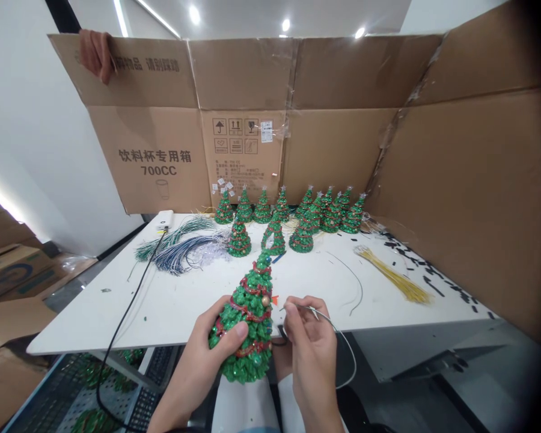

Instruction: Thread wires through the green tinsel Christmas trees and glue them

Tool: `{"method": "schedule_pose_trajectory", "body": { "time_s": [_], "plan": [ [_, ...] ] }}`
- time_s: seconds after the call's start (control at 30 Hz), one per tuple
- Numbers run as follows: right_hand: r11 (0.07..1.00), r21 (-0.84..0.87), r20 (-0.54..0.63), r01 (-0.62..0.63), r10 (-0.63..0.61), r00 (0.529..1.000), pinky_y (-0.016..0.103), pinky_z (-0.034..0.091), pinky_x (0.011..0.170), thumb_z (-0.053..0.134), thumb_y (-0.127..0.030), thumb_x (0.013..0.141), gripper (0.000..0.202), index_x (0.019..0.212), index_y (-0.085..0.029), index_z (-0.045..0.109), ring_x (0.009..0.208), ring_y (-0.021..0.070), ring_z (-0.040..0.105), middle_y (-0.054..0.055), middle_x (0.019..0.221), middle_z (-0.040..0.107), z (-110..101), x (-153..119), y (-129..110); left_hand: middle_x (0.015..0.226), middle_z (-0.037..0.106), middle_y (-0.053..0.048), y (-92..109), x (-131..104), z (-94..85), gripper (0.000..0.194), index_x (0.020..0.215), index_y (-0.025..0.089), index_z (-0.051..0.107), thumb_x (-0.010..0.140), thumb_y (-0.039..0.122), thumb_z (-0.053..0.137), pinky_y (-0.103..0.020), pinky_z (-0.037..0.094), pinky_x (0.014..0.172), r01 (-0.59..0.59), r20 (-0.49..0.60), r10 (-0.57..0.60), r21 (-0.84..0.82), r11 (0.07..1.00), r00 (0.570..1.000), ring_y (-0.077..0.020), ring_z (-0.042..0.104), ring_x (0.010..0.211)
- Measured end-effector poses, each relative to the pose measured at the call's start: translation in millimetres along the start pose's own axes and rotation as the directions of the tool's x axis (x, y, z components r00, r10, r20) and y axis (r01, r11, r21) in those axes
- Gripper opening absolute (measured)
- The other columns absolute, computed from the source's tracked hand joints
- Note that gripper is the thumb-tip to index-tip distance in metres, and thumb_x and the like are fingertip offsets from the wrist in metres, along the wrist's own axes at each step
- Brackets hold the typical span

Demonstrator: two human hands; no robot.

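Note:
A small green Christmas tree ornament (251,300), wound with red garland and dotted with gold and blue balls, tilts slightly right over the table's front edge. My left hand (211,346) wraps round its lower left side, thumb across the front. Just right of the tree, my right hand (310,343) pinches the end of a thin pale green wire (349,343) between thumb and fingertips. The wire loops out behind that hand and hangs below it. Its tip points toward the tree, apart from it. An orange scrap (275,299) shows between tree and hand.
Several finished-looking trees (239,237) stand along the back of the white table (117,307). Bundles of green and blue wires (184,249) lie left, yellow wires (394,276) right. Black bits scatter at right. Cardboard walls (243,78) enclose the back and right. A black cable (133,307) hangs off the left.

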State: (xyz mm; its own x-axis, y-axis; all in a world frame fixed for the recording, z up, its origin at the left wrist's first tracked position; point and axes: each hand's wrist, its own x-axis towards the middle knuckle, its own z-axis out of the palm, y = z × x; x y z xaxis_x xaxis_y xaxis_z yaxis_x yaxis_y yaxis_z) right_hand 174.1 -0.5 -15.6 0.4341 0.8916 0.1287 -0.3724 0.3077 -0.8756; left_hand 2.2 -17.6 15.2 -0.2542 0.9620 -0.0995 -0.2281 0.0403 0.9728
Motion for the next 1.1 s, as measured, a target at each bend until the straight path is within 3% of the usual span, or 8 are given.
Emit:
{"method": "schedule_pose_trajectory", "body": {
  "time_s": [0.1, 0.27, 0.5, 0.7, 0.9, 1.1],
  "plan": [
    [0.999, 0.05, -0.015, 0.009, -0.008, 1.0, 0.028, 0.057, 0.077, 0.095, -0.046, 0.089, 0.037, 0.104, -0.027, 0.066, 0.088, 0.0177, 0.072, 0.003, 0.1, 0.077, -1, 0, -4, 0.124, 0.084, -0.009, 9, -7, 7.4, 0.053, 0.116, 0.024, 0.086, 0.07, 0.039, 0.106, -0.037, 0.054, 0.11, -0.128, 0.039, 0.125, 0.07, 0.989, 0.991, -0.0414, 0.07, 0.131],
    [0.995, 0.102, -0.033, 0.025, -0.022, 0.999, 0.025, 0.056, 0.072, 0.097, -0.044, 0.087, 0.039, 0.1, -0.027, 0.065, 0.083, 0.0157, 0.071, 0.003, 0.1, 0.076, 1, -2, -8, 0.113, 0.084, -0.008, 20, -12, 14.6, 0.046, 0.113, 0.028, 0.088, 0.072, 0.043, 0.103, -0.039, 0.057, 0.1, -0.215, 0.157, 0.194, 0.136, 0.967, 0.968, -0.0393, 0.073, 0.111],
    [0.99, 0.138, -0.041, 0.007, -0.002, 0.999, 0.021, 0.049, 0.064, 0.097, -0.042, 0.088, 0.038, 0.099, -0.027, 0.064, 0.07, 0.01, 0.061, -0.001, 0.094, 0.073, 5, -7, -9, 0.123, 0.083, -0.008, 16, -12, 11.5, 0.053, 0.119, 0.028, 0.088, 0.071, 0.045, 0.102, -0.039, 0.054, 0.105, -0.243, 0.121, 0.221, 0.207, 0.948, 0.968, -0.0414, 0.069, 0.12],
    [0.987, 0.155, -0.02, -0.031, 0.034, 0.999, 0.025, 0.054, 0.07, 0.096, -0.043, 0.089, 0.037, 0.098, -0.028, 0.064, 0.082, 0.0154, 0.071, 0.0, 0.095, 0.074, 9, -12, -9, 0.123, 0.083, -0.008, 18, -10, 10.3, 0.05, 0.12, 0.029, 0.087, 0.076, 0.051, 0.098, -0.041, 0.055, 0.105, -0.248, 0.185, 0.205, 0.251, 0.936, 0.961, -0.0417, 0.069, 0.122],
    [0.985, 0.164, -0.016, -0.059, 0.063, 0.998, 0.025, 0.056, 0.07, 0.094, -0.042, 0.092, 0.035, 0.101, -0.029, 0.062, 0.089, 0.0181, 0.075, 0.001, 0.102, 0.076, 10, -16, -5, 0.132, 0.081, -0.007, 13, -10, 7.9, 0.058, 0.123, 0.029, 0.086, 0.072, 0.053, 0.102, -0.039, 0.053, 0.111, -0.204, 0.119, 0.178, 0.265, 0.943, 0.977, -0.0429, 0.065, 0.135],
    [0.989, 0.143, -0.032, -0.031, 0.036, 0.999, 0.024, 0.057, 0.073, 0.093, -0.042, 0.093, 0.037, 0.104, -0.028, 0.061, 0.093, 0.0184, 0.076, 0.001, 0.102, 0.077, 8, -18, -3, 0.124, 0.083, -0.007, 16, -7, 8.3, 0.055, 0.124, 0.025, 0.082, 0.082, 0.06, 0.09, -0.041, 0.06, 0.102, -0.266, 0.243, 0.201, 0.277, 0.923, 0.949, -0.0386, 0.074, 0.12]
  ]
}}
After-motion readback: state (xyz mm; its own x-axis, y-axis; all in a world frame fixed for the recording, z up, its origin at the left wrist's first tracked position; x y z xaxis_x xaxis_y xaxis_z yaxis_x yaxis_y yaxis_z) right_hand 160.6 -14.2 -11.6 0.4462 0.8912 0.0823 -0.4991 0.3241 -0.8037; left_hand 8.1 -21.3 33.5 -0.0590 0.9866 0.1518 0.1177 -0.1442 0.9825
